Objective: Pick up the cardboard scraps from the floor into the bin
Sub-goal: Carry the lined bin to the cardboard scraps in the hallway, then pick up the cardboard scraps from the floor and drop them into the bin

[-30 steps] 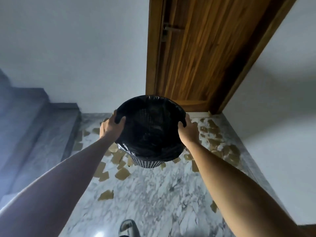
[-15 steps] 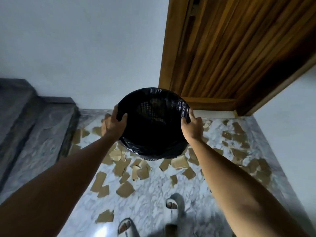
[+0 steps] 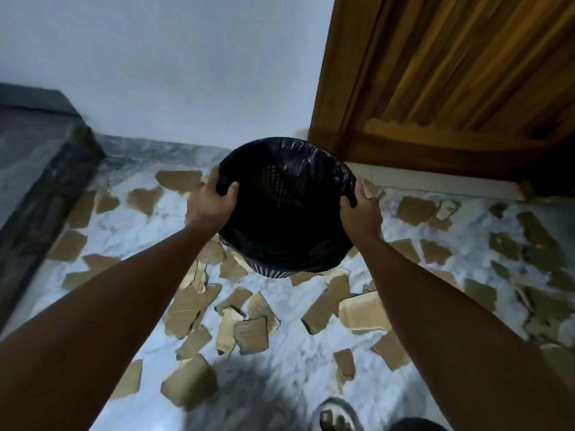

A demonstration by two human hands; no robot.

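A person holds a round black mesh bin lined with a black plastic bag (image 3: pixel 287 206) out in front of them with both arms stretched forward. The bin sits at the centre of the view, held in the air above the floor, its open mouth tilted toward the camera. The left hand (image 3: pixel 211 202) grasps the rim at the bin's 9 o'clock side, thumb hooked over the edge into the liner. The right hand (image 3: pixel 361 209) grasps the rim at the 3 o'clock side, fingers curled round the edge.

Below lies a white and grey marble floor (image 3: pixel 305 356) strewn with many torn brown cardboard scraps (image 3: pixel 249 334). They spread from 9 o'clock, near a dark grey stone step (image 3: pixel 37 169), across beneath the bin to 3 o'clock. The thickest cluster lies at 6 o'clock, just under the bin.

A white wall (image 3: pixel 161 73) rises at 12 o'clock, and a brown wooden door (image 3: pixel 451 76) stands at 1 to 2 o'clock. A foot in a pale sandal (image 3: pixel 336 415) shows at 5 o'clock, at the bottom edge.
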